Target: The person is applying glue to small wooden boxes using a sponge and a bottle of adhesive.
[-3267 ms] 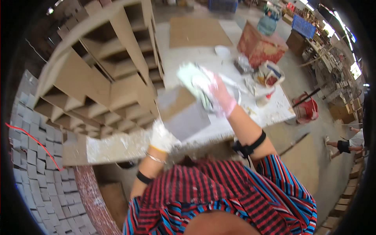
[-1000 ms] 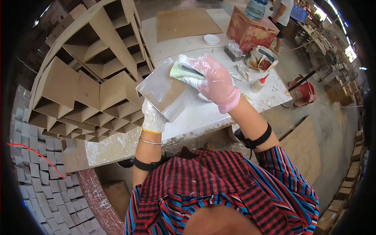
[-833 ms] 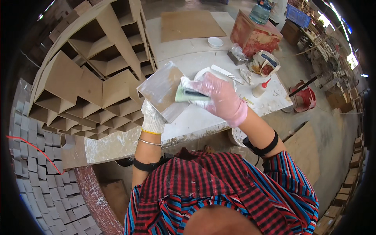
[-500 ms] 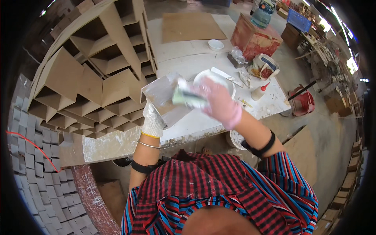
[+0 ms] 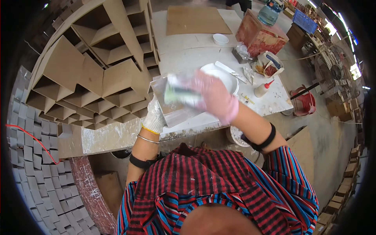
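Observation:
My left hand [image 5: 154, 116], in a white knitted glove with a yellow cuff, grips the near left edge of a small open brown board box [image 5: 181, 118]. White paste is smeared over the box's faces. In my pink-gloved right hand [image 5: 219, 98] is a pale green and white sponge-like pad [image 5: 175, 95], blurred by motion. The pad is over the box's upper side, and its exact contact cannot be made out. Just beyond my right hand stands a white round tub [image 5: 235, 84], a flat white scraper [image 5: 230, 72] lying across its rim.
Stacked brown board compartments [image 5: 123, 84] rise at the left of the white table [image 5: 176, 51]. A red-capped bottle [image 5: 260, 91], a cloth bag [image 5: 268, 64], a small white bowl [image 5: 221, 38] and a red box [image 5: 260, 33] stand on the right side. A brown sheet [image 5: 197, 20] lies at the back.
My right hand and the pad have swept slightly left over the box. My left hand still grips the box, now a little further right in view.

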Motion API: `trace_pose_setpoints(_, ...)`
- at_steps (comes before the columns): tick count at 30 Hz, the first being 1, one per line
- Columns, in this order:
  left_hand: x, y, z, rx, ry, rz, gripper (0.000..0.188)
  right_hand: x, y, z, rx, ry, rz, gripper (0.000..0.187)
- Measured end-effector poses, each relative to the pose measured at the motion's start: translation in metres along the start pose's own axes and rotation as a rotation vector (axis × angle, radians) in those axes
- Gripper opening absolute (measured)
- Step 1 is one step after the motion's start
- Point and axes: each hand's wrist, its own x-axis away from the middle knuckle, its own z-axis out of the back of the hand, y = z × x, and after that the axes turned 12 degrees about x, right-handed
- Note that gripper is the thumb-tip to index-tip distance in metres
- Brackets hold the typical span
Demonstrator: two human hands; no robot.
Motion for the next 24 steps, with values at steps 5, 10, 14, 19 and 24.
trace_pose_setpoints(5, 0.012, -0.004, 0.003, 0.302, 0.033, -0.031, 0.045, -0.006, 0.0, -0.014, 0.058, -0.012, 0.077, 0.049)
trace_pose_setpoints(10, 0.005, -0.002, -0.025, -0.076, 0.565, 0.031, 0.041, -0.006, -0.017, -0.018, -0.043, 0.099, 0.185, 0.046)
trace_pose_setpoints(14, -0.001, -0.024, 0.017, -0.887, -0.033, -0.102, 0.038, -0.032, 0.016, -0.022, 0.048, -0.07, -0.103, 0.041)
trace_pose_setpoints(19, 0.016, -0.009, 0.045, -0.164, -0.192, -0.249, 0.039, -0.007, -0.032, -0.028, -0.088, -0.045, 0.216, 0.051)
trace_pose_setpoints(24, 0.025, -0.032, 0.03, -0.852, 0.254, -0.173, 0.042, -0.037, 0.005, -0.029, -0.027, -0.087, -0.042, 0.051)
